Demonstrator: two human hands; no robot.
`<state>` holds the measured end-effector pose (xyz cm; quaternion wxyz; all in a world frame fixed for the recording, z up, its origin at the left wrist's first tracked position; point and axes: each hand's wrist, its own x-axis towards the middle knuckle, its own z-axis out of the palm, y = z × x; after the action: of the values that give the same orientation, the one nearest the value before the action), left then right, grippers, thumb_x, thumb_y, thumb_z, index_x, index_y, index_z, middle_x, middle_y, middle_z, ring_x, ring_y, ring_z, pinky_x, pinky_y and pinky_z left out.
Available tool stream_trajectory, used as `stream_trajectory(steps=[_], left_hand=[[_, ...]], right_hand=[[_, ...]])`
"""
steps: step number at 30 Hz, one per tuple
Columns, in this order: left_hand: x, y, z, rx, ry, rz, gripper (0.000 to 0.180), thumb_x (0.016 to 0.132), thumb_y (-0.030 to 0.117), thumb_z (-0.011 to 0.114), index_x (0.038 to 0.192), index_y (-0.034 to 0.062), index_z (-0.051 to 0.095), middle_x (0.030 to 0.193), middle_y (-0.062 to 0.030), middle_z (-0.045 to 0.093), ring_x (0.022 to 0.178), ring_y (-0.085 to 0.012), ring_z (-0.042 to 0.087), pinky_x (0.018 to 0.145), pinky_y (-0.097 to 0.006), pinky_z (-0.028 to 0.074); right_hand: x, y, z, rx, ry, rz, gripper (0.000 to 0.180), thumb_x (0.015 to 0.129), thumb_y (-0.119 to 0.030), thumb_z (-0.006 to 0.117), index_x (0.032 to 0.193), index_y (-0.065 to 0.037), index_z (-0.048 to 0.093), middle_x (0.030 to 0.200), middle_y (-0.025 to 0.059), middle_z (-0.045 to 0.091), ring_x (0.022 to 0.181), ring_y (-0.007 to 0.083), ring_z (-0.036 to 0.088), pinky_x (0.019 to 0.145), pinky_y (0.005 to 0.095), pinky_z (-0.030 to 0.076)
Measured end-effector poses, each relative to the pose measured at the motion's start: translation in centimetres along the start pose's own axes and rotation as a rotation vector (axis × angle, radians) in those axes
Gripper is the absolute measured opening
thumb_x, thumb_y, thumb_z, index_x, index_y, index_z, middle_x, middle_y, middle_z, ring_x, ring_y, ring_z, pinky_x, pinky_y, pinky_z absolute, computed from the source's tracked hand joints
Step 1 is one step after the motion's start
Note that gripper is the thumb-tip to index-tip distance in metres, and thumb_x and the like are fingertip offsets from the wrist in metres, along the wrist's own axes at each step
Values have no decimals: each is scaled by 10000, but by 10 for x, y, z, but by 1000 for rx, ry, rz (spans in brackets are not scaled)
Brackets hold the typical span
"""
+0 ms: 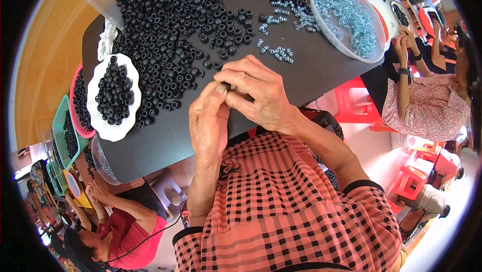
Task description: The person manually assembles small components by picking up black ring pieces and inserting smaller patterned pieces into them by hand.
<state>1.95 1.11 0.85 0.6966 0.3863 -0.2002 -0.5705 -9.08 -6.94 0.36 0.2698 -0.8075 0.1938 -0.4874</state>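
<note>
My left hand (208, 121) and my right hand (258, 94) meet over the black table (165, 141), fingertips pinched together on a small black ring (227, 87) that is mostly hidden between them. Just beyond the fingers lies a big heap of black rubber rings (165, 31). A few small silvery-blue spring-like pieces (281, 53) are scattered to the right of the heap. A clear tub (349, 18) further right is filled with the same silvery-blue pieces.
A white scalloped plate (113, 96) of black rings sits at the left, with a pink tray (78, 101) and a green basket (65, 131) beyond it. Other people work at the lower left and at the right. Red stools (356, 104) stand under the table.
</note>
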Motion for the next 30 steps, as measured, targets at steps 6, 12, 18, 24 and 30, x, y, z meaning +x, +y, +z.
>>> stream_trajectory(steps=[6, 12, 18, 24, 30], left_hand=[[-2, -1, -2, 13, 2, 11, 264, 969, 103, 477, 1108, -89, 591, 1017, -72, 609, 936, -121, 569, 861, -268, 457], [-2, 3, -5, 11, -60, 9, 274, 986, 133, 452, 1086, -78, 596, 988, -67, 606, 914, -117, 566, 844, -268, 463], [4, 4, -4, 132, -33, -66, 286, 1009, 191, 426, 920, -29, 585, 863, -5, 540, 811, -79, 509, 783, -253, 455], [2, 4, 5, 165, 58, -93, 287, 1001, 211, 430, 944, -16, 596, 894, 3, 557, 837, -75, 516, 793, -244, 449], [0, 4, -4, -32, 3, -98, 297, 991, 205, 426, 1004, -34, 601, 957, -69, 613, 897, -126, 573, 825, -272, 462]], right_hand=[[0, -8, 0, 69, -48, 191, 334, 686, -5, 717, 1013, -1, 653, 950, 109, 638, 812, 253, 602, 723, 346, 481], [-3, -4, 1, 12, -13, 103, 328, 689, 9, 712, 1011, 8, 648, 944, 109, 636, 795, 248, 600, 714, 347, 479], [-2, 2, 1, -27, -33, -11, 339, 666, 56, 720, 997, 27, 648, 924, 121, 655, 703, 207, 586, 603, 311, 472], [-3, 0, 2, -142, 42, -122, 345, 647, 64, 718, 984, 33, 652, 919, 120, 658, 676, 209, 581, 610, 309, 473], [-3, -3, -1, 12, -14, 0, 360, 645, 54, 725, 997, 21, 655, 919, 107, 661, 668, 178, 584, 622, 294, 477]])
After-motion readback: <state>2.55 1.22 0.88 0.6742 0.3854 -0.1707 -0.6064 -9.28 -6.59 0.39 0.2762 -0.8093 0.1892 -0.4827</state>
